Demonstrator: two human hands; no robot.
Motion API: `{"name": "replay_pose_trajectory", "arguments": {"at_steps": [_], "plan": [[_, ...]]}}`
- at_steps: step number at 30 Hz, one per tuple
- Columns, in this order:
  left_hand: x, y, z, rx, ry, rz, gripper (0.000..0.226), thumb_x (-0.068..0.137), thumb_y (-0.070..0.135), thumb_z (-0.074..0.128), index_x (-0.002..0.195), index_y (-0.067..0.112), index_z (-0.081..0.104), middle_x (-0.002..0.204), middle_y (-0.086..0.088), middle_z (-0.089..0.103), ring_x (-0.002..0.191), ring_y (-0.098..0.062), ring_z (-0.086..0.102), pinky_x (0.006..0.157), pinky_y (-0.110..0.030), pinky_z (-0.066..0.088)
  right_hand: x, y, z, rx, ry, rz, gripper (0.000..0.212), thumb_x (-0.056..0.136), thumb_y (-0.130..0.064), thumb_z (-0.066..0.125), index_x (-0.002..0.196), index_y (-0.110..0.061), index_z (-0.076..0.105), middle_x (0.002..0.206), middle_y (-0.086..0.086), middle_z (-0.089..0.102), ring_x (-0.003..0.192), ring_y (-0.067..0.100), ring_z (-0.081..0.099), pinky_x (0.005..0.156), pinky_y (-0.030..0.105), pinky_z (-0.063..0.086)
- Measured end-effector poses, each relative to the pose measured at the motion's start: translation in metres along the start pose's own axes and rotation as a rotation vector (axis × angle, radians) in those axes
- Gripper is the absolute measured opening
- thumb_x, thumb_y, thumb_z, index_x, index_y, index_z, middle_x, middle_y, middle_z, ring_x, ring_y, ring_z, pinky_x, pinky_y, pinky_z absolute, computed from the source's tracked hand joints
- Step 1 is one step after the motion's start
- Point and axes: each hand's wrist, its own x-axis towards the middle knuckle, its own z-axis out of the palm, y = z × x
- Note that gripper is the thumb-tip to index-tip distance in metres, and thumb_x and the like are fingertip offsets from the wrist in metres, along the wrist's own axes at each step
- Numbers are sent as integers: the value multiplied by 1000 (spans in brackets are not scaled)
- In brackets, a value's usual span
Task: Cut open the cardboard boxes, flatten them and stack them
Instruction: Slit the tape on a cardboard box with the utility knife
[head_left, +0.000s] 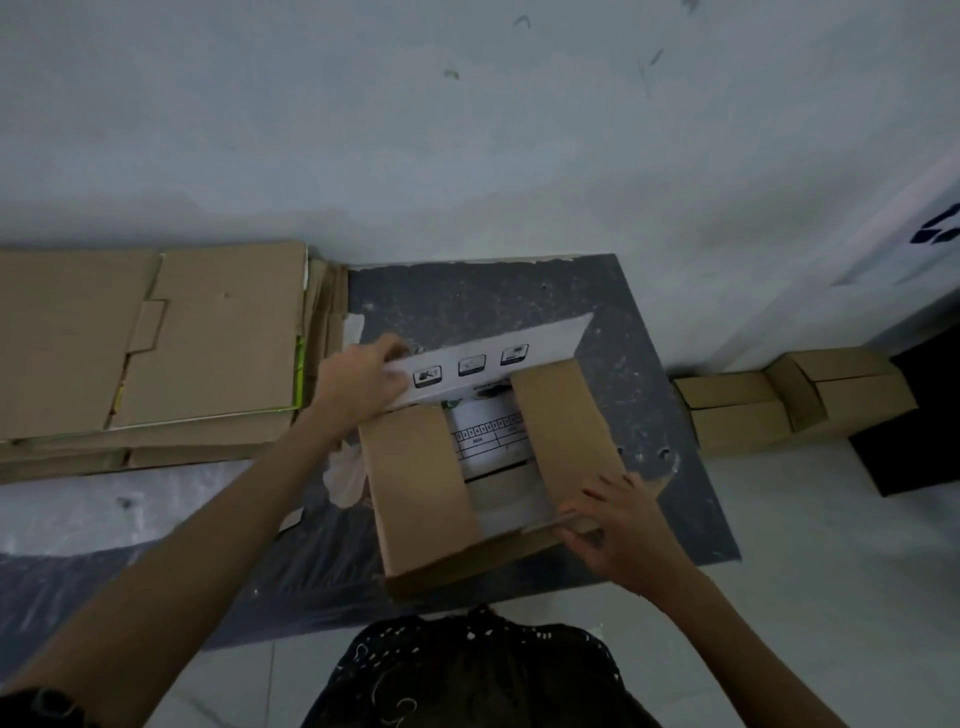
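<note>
Brown corrugated cardboard made up the open box (421, 478), which sat on a dark grey speckled mat (639, 364) on the floor, directly in front of the person. Its two brown side flaps were folded out, and a white far flap (493, 358) printed with three small icons was tipped back toward the wall. The left hand (358, 382) pinched that flap at its left end, fingers curled over the edge. The right hand (618, 525) gripped the near flap at its right corner, fingers bent over it. Holding opposite flaps this way probably served to spread the box before collapsing it.

To the left lay a stack of flattened brown cardboard sheets (208, 338), close enough to take the next one. On the right, small brown boxes (779, 405), not yet flattened, waited against the wall.

No knife or cutter showed. A white printed label (488, 436) inside the box was too blurred to read. Whether anything else lay inside could not be told. The stack's left edge ran out of view.
</note>
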Motion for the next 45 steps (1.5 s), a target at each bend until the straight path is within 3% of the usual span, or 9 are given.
{"name": "replay_pose_trajectory", "arguments": {"at_steps": [4, 6, 12, 18, 25, 37, 41, 43, 45], "plan": [[13, 0, 15, -124, 290, -123, 18, 84, 11, 61, 100, 9, 54, 104, -12, 58, 86, -26, 50, 73, -33, 35, -11, -4, -9, 176, -98, 194, 56, 93, -55, 37, 66, -15, 67, 68, -8, 59, 69, 5, 47, 67, 25, 30], [16, 2, 28, -50, 364, -177, 8, 86, 9, 60, 91, 6, 64, 114, -15, 54, 103, -33, 46, 84, -39, 34, -18, -2, -12, 242, -221, 301, 41, 88, -51, 50, 79, -18, 72, 80, -10, 61, 79, 8, 53, 76, 25, 40], [21, 12, 57, -54, 132, -303, 14, 86, 17, 60, 100, 14, 64, 159, -14, 9, 147, -38, -1, 119, -50, -1, -46, 10, 8, 353, -538, 604, 65, 70, -48, 79, 125, -25, 54, 114, -4, 32, 113, 15, 36, 92, 22, 32], [-34, 46, 91, -27, 17, -338, 122, 59, 91, 50, 144, 13, 11, 154, -29, -16, 142, -48, -11, 114, -52, -6, 34, 16, 4, 148, -575, 697, 91, 80, -55, 68, 148, -13, 25, 153, 16, 21, 139, 34, 26, 111, 45, 30], [-81, 62, 89, -350, -116, -783, 127, 68, 60, 71, 149, 8, -12, 154, -30, -6, 144, -43, 0, 115, -55, 11, 116, 24, 41, 154, -551, 1100, 157, 43, -78, 76, 148, -18, -24, 156, 25, -11, 141, 54, 4, 104, 74, 16], [-56, 38, -4, -537, 369, -36, 114, 57, 50, 57, 151, 6, 11, 149, -15, 19, 137, -22, 18, 111, -34, 18, 110, 73, -26, 747, -71, 449, 118, 77, -7, 78, 149, -24, -14, 155, -9, 3, 141, 14, 17, 109, 35, 35], [-49, 32, 5, -532, 190, -10, 100, 59, 52, 64, 139, 1, 32, 134, -16, 38, 125, -24, 33, 105, -36, 35, 107, 93, -40, 666, -130, 355, 104, 83, -2, 70, 150, -26, -7, 148, -12, 21, 130, 12, 37, 101, 32, 43], [-56, 18, 27, -488, 20, -66, 76, 61, 50, 65, 125, 10, 51, 122, -21, 50, 114, -34, 49, 91, -44, 50, 98, 105, -33, 522, -172, 435, 70, 89, 1, 61, 144, -21, 24, 123, 3, 54, 99, 22, 59, 80, 30, 53], [-69, 6, 46, -497, -73, -21, 38, 70, 52, 63, 105, 38, 58, 117, -17, 58, 105, -31, 60, 76, -32, 55, 83, 117, -18, 410, -188, 535, 20, 92, 4, 53, 101, -14, 52, 72, 1, 50, 59, 13, 46, 57, 25, 40]]}}
